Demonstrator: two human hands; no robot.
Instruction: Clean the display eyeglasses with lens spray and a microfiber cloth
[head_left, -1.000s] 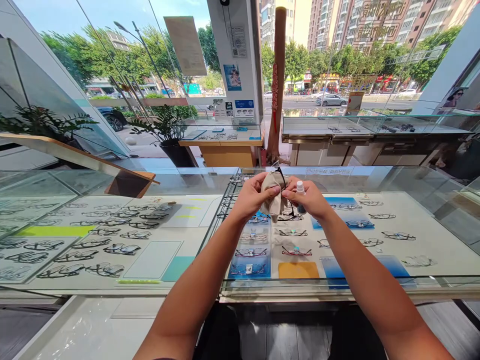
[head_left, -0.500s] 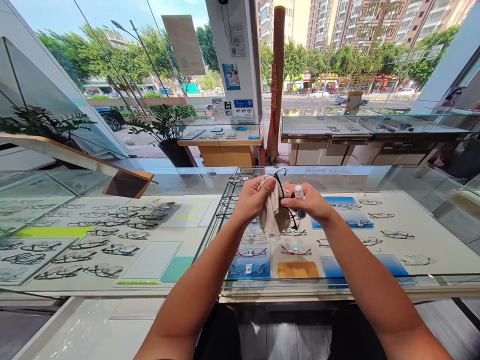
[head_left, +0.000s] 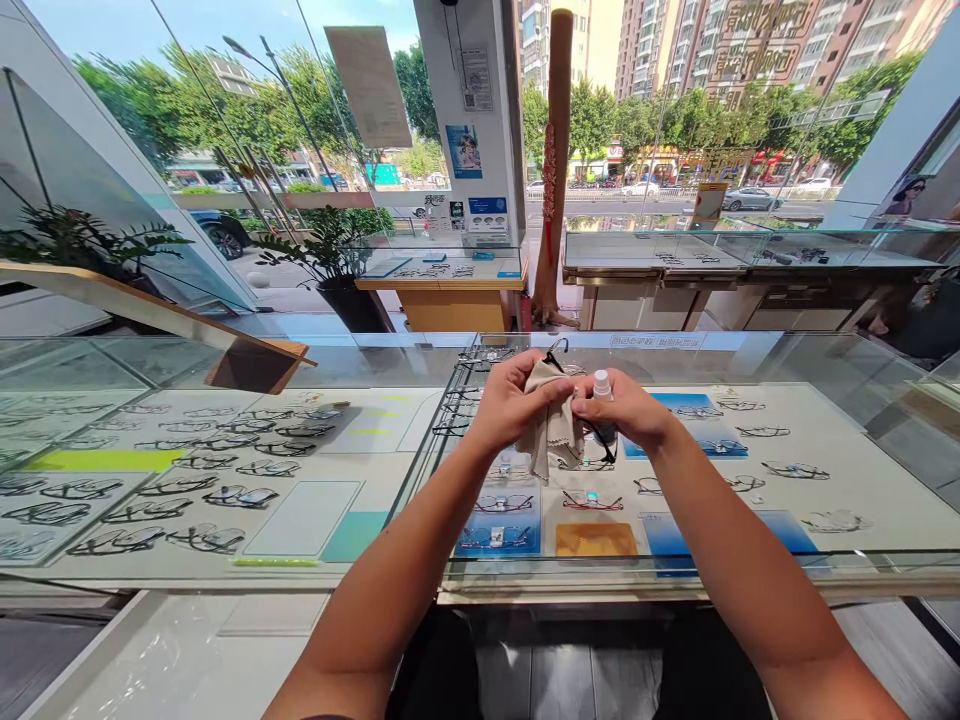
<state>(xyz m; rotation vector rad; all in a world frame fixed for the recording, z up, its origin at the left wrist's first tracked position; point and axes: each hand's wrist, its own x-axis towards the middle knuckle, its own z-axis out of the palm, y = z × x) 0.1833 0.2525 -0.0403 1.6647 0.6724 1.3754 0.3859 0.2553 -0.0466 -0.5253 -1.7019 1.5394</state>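
A beige cloth (head_left: 556, 440) hangs from my left hand (head_left: 512, 398), whose fingers are closed on it and press it round a pair of black-framed glasses (head_left: 604, 445). One temple tip of the glasses sticks up above the cloth; the other end shows below my right hand (head_left: 628, 408). That hand is closed round a small bottle with a white cap (head_left: 601, 383), held upright, and its fingertips meet the glasses. The lenses are mostly hidden by cloth and fingers. Both hands are above the glass display counter (head_left: 757, 560).
Rows of glasses lie under the counter's glass, left and right. A wooden-edged board (head_left: 255, 368) juts in at the left. Below it is an open white drawer (head_left: 180, 650). Farther back stand a potted plant (head_left: 352, 300), a wooden post (head_left: 556, 160) and more display cases (head_left: 637, 270).
The cloth now covers more of the glasses, and my left fingers have shifted across it to the right. The lower end of the glasses has moved slightly right.
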